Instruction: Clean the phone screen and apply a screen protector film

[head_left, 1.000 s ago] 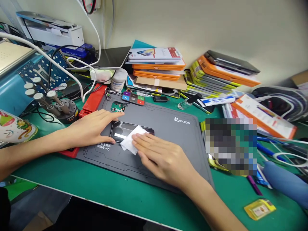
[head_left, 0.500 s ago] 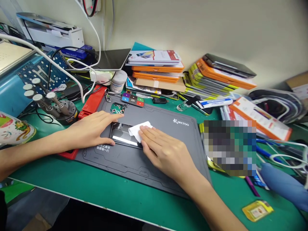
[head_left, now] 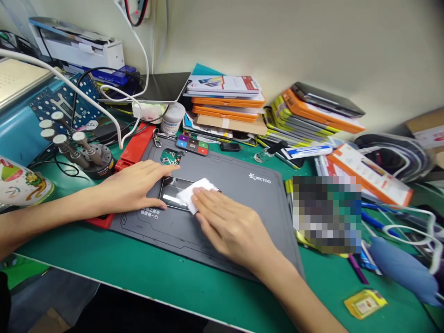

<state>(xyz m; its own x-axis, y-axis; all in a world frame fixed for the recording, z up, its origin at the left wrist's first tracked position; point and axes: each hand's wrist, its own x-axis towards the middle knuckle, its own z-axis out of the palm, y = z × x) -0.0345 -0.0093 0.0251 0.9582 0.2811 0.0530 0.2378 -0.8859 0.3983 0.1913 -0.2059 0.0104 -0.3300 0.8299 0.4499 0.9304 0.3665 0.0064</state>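
Observation:
A dark, glossy phone screen [head_left: 169,189] lies on the grey work mat [head_left: 239,194], with light reflected in its glass. Over its right part, my right hand [head_left: 231,222] presses a folded white wipe [head_left: 194,188] flat under the fingers. My left hand [head_left: 140,185] is at the screen's left end, thumb and fingers spread apart around that edge. Whether the left fingertips touch the glass is hard to tell. Just behind the screen sits a small green circuit board [head_left: 170,156].
A screwdriver stand [head_left: 100,159] and a patterned cup [head_left: 24,182] are at the left. Stacked orange boxes [head_left: 229,100] line the wall. On the right lie a pixelated patch, cables and a yellow packet [head_left: 365,304]. A red holder [head_left: 137,145] borders the mat.
My right hand has slid the wipe leftward across the screen, covering more of its middle. My left hand stays at the left end. The view has shifted slightly.

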